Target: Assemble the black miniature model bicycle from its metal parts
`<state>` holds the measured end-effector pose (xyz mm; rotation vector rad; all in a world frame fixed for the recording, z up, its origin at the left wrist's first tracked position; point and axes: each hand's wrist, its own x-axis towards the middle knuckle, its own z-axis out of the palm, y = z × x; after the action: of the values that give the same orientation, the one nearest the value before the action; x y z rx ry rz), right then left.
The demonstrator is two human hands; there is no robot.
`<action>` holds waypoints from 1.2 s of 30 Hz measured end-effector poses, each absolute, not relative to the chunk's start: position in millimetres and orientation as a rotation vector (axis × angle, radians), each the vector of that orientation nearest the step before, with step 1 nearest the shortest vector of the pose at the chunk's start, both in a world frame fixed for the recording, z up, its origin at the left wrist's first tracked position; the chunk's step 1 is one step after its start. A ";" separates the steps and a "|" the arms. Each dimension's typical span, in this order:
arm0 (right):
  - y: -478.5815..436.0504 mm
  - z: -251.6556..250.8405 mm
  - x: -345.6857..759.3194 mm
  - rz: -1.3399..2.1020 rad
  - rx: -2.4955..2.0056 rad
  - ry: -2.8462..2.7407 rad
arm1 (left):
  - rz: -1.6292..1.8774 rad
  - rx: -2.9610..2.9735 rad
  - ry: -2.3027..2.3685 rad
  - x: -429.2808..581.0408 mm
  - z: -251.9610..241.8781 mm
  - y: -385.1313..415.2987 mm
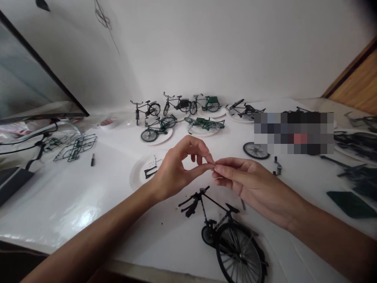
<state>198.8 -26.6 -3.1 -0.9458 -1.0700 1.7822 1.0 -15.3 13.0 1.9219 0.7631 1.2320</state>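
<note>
My left hand (184, 167) and my right hand (240, 179) meet at the fingertips above the white table. Thumb and forefinger are pinched on each hand, and whatever lies between them is too small to make out. Just below them a black model bicycle (216, 224) lies on the table with its rear wheel toward me; no front wheel shows in its fork. Behind my left wrist, a paper plate (136, 173) holds a black bent part (150, 171) and several tiny pieces.
Several finished-looking model bicycles (149, 108) stand or lie along the wall, some on paper plates. A loose wheel (256, 150) and a small crank-like part (277, 167) lie at right. Green part frames (78, 147) and a small screwdriver (92, 160) lie at left, near a screen.
</note>
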 end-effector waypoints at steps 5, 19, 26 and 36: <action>-25.8 -2.2 197.4 1.791 -0.919 -1.054 | 1.317 1.907 0.804 4.5 7.8 -19.7; -42.8 17.4 204.4 0.694 -1.048 -2.173 | 0.330 2.044 0.793 -29.1 12.1 -24.5; -44.6 12.2 213.2 0.739 -0.992 -2.261 | 0.356 1.818 0.720 -24.6 10.4 -21.2; -54.6 17.6 216.6 0.464 -0.969 -2.189 | 0.157 1.670 0.880 -29.2 22.6 -34.3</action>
<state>216.6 -54.6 17.6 -0.9687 -2.1894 0.4644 -29.2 -34.3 22.6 1.6703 0.8799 0.1566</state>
